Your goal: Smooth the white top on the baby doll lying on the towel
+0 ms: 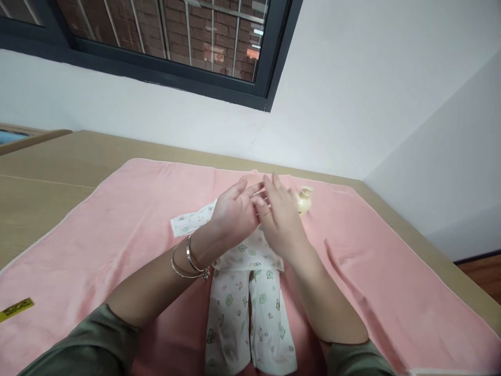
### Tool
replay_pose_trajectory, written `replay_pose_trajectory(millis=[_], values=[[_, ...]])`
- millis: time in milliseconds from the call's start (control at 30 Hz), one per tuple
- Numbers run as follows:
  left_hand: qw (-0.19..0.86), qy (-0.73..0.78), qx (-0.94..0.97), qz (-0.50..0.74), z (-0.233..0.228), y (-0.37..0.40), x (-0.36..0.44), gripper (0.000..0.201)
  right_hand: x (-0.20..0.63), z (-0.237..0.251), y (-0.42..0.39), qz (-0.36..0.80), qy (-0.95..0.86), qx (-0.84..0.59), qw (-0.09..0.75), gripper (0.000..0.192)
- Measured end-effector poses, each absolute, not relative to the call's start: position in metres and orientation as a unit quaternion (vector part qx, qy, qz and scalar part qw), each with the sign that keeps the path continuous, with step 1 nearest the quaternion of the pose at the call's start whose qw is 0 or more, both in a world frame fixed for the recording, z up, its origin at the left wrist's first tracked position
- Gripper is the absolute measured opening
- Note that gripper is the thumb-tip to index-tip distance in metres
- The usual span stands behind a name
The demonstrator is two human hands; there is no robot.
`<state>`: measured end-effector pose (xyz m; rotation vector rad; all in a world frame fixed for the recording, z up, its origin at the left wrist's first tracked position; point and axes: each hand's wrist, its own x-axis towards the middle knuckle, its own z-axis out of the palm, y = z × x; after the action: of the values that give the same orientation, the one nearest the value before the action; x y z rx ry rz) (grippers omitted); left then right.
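We see both hands over shirt (250,250), long axis toward us; left hand (235,214) spread, right hand (279,222) spread, holding nothing, equally near.

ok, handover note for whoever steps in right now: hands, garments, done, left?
Left hand: open, fingers spread, above the printed top. Right hand: open, alongside it, fingers overlapping the left's; contact with the cloth not clear.
Top lies flat on the pink towel, one sleeve out to the left; printed trousers lie below it, legs straight.
Small cream toy beyond the right hand.
Done: both pieces laid out. Left: no fold visible yet.
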<state>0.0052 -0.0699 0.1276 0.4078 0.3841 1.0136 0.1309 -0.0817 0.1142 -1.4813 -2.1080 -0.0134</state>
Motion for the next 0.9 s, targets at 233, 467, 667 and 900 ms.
replay_pose_trajectory(millis=[233, 467, 667, 900], values=[[0.789, 0.186, 0.230, 0.538, 0.139, -0.077, -0.012, 0.058, 0.096, 0.091, -0.136, 0.088, -0.870, -0.373, 0.311, 0.090], [0.746, 0.212, 0.256, 0.577, 0.127, -0.097, 0.020, 0.050, 0.109, 0.095, -0.117, 0.146, -0.825, -0.394, 0.378, 0.076], [0.783, 0.198, 0.311, 0.500, 0.108, -0.124, 0.041, 0.045, 0.125, 0.092, -0.096, 0.158, -0.725, -0.510, 0.436, 0.061], [0.766, 0.231, 0.250, 0.545, 0.114, -0.074, 0.013, 0.052, 0.091, 0.072, -0.142, 0.102, -0.824, -0.386, 0.403, 0.082]])
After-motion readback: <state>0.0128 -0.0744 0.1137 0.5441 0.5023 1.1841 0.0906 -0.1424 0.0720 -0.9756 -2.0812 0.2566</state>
